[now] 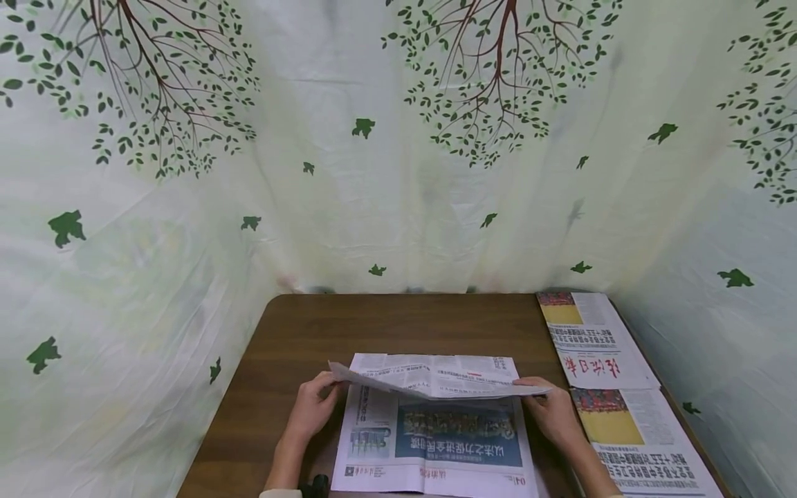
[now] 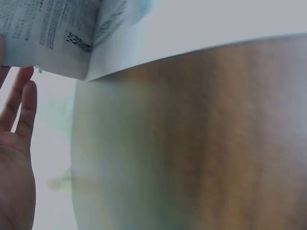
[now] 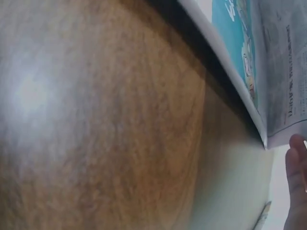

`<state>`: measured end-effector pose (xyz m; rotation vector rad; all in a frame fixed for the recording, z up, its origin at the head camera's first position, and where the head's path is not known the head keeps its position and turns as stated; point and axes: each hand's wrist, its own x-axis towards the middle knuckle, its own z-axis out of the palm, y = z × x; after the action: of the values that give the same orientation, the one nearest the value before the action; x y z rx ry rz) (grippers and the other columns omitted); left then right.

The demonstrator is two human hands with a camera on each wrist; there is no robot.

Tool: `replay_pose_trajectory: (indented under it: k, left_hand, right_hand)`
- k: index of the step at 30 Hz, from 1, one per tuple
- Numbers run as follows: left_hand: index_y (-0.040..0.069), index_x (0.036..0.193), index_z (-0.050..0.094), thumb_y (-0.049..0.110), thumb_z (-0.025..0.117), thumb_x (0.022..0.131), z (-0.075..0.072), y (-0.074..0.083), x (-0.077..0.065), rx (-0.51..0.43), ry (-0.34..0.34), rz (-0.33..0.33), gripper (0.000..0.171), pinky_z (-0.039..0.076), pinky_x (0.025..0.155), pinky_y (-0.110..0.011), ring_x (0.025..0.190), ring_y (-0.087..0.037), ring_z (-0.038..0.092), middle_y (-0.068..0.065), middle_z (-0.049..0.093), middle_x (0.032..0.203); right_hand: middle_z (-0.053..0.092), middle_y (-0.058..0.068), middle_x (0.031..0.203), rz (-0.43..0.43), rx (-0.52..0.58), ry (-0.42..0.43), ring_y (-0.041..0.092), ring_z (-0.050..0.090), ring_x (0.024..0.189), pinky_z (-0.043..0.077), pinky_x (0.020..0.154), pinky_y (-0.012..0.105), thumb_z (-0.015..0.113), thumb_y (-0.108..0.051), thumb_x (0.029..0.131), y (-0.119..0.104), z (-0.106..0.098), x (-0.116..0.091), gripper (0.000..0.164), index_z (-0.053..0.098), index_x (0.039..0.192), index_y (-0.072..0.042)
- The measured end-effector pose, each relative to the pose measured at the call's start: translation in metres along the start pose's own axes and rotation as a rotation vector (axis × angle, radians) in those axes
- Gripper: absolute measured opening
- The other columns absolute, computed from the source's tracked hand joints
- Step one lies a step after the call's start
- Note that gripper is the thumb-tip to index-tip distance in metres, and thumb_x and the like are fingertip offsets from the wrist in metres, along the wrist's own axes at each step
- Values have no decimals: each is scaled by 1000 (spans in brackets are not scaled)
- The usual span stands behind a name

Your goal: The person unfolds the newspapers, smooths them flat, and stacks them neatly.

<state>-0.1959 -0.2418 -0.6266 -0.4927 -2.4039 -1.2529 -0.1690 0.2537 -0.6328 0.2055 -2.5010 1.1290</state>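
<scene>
A newspaper lies on the table in front of me, its upper sheet raised in a fold across the middle. At the left end of that raised edge, my left hand pinches the paper between thumb and fingers. My right hand pinches the opposite end. In the left wrist view, the left hand shows at the left border, fingers behind the lifted newsprint. Only some fingers of the right hand appear in the right wrist view, by the sheet's corner.
Two more folded newspapers lie end to end along the right side of the brown wooden table. A pale curtain printed with trees and green leaves hangs behind the table and on both sides.
</scene>
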Motion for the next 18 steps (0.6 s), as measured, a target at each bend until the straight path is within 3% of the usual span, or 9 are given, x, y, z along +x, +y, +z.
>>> replay_pose_trajectory:
  k: [3, 6, 14, 18]
  left_hand:
    - [22, 103, 79, -7, 77, 86, -1, 6, 6, -2, 28, -16, 34, 58, 81, -24, 90, -12, 71, 0, 77, 100]
    - [20, 103, 79, -3, 76, 89, -4, 11, 11, -20, 37, 8, 27, 58, 76, -30, 87, -12, 68, -4, 76, 99]
    - [11, 99, 76, -9, 77, 85, -4, 16, 22, -60, 116, 85, 24, 49, 68, -17, 76, -7, 60, -9, 74, 86]
    - [4, 97, 76, -13, 75, 84, -4, 25, 30, -77, 153, 114, 21, 48, 69, -14, 74, -11, 61, -16, 72, 82]
  right_hand:
    - [78, 2, 98, 26, -18, 8, 6, 70, 89, 60, 76, 30, 79, -1, 87, 1, 1, 2, 20, 79, 99, -17]
    - [77, -1, 94, 44, -6, 14, 3, 68, 83, 59, 72, 31, 78, -8, 91, 0, 1, 4, 12, 76, 98, -18]
    - [75, -4, 87, 30, 27, 31, -1, 64, 78, 55, 67, 25, 77, -11, 93, -6, -1, 10, 8, 74, 95, -19]
    - [73, -2, 89, 32, 72, 7, 1, 63, 78, 55, 65, 25, 78, -8, 91, -6, 0, 13, 14, 72, 100, -18]
